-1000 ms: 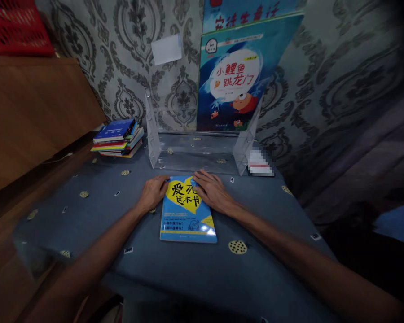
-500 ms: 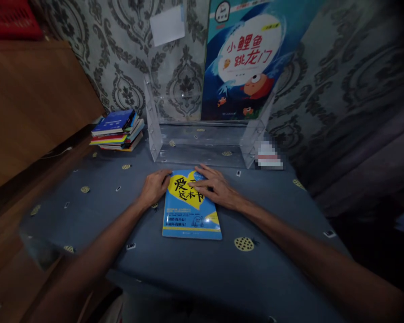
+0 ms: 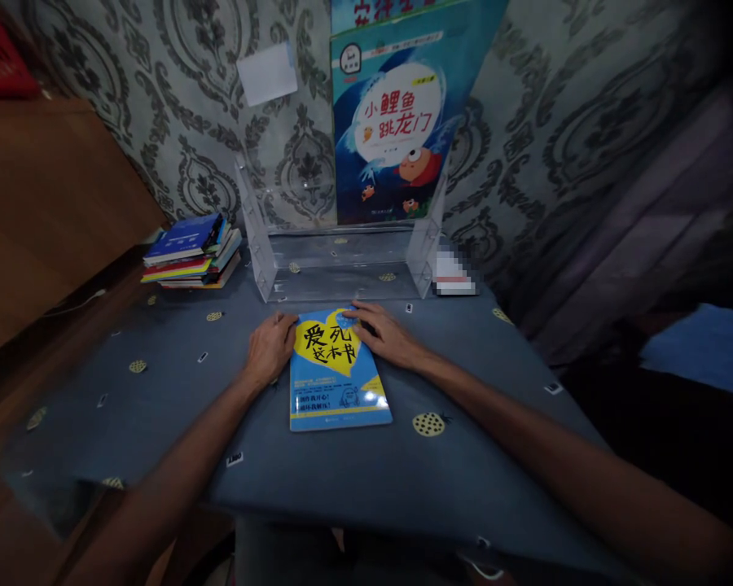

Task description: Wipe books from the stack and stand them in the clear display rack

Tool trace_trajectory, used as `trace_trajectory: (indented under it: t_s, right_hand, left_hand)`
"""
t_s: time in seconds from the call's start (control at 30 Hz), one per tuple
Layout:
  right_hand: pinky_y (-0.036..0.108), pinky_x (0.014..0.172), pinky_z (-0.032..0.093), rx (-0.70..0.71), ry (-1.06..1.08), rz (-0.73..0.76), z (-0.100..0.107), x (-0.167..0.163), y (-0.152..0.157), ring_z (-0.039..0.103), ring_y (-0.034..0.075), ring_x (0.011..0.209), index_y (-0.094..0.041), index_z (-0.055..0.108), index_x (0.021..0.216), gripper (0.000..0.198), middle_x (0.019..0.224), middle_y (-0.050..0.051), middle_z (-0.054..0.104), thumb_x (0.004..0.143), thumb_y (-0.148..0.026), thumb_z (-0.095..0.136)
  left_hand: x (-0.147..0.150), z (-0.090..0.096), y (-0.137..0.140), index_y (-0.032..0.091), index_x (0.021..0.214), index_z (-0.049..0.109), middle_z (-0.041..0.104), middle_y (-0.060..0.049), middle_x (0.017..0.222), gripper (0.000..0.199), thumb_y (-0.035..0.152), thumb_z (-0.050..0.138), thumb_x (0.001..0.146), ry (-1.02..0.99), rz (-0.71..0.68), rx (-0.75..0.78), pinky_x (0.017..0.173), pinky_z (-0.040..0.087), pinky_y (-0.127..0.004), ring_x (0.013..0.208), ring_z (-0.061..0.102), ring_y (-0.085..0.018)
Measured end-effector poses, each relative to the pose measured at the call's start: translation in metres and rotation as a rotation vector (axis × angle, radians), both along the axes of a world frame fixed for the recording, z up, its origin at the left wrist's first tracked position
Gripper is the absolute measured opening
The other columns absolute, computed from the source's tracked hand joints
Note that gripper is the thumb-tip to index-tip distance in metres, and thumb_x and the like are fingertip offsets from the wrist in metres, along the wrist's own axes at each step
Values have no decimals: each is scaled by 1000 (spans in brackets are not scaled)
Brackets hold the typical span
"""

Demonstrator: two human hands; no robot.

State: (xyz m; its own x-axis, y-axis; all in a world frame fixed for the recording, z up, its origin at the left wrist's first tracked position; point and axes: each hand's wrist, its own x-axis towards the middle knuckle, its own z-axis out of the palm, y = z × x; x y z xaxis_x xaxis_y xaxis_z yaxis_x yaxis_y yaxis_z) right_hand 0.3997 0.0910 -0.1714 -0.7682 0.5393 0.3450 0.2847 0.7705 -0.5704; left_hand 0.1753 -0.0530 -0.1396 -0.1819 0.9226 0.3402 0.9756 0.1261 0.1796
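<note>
A blue book point(image 3: 340, 391) with a yellow heart and black Chinese characters on its cover lies flat on the cloth-covered table. My left hand point(image 3: 269, 350) is closed at the book's upper left edge, its fingers bent and pressed together there. At the upper right corner, my right hand point(image 3: 388, 335) rests with its fingers apart, the fingertips touching the cover and the edge. Just beyond the book stands a clear acrylic rack point(image 3: 260, 244).
In the rack's upper part stands a teal picture book point(image 3: 394, 122) with a red fish, another book behind it. A stack of books point(image 3: 189, 252) sits at the back left. A pixelated white item point(image 3: 455, 273) lies right of the rack. Patterned wallpaper point(image 3: 201, 49) covers the wall.
My right hand's fingers have drawn back from the cover's middle toward its upper right corner, uncovering more of the title. The left hand keeps its place at the book. The view has shifted.
</note>
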Motion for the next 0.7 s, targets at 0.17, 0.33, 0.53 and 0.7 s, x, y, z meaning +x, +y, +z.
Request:
trace_trajectory:
  t_s: [0.17,0.33,0.53,0.7]
  right_hand:
    - [55,114,39,33,-1,-12,1,0,-1,52,30,134,-19,63,134,42,144,15,57,96,-32,49]
    - [53,114,39,55,-16,-28,4,-1,-4,52,30,134,-14,64,132,42,143,18,57,95,-29,49]
    - [53,114,40,27,15,-32,0,0,-4,50,28,137,-20,63,133,41,146,13,56,99,-32,45]
    - [51,111,44,-47,105,-67,-2,0,-1,55,27,132,-19,58,138,44,139,13,62,97,-25,43]
  left_hand:
    - [2,1,0,21,117,69,66,-8,97,31,23,46,97,19,16,-13,75,51,-30,92,64,-23]
    - [2,3,-1,19,114,70,65,-9,99,31,22,45,97,-13,-22,22,80,53,-33,94,62,-23]
    - [0,-3,3,17,115,69,63,-13,124,33,26,43,99,-59,-111,85,99,51,-42,113,59,-26]
    - [-5,-7,10,17,123,67,63,-13,129,37,32,42,101,-82,-187,45,105,49,-44,119,59,-26]
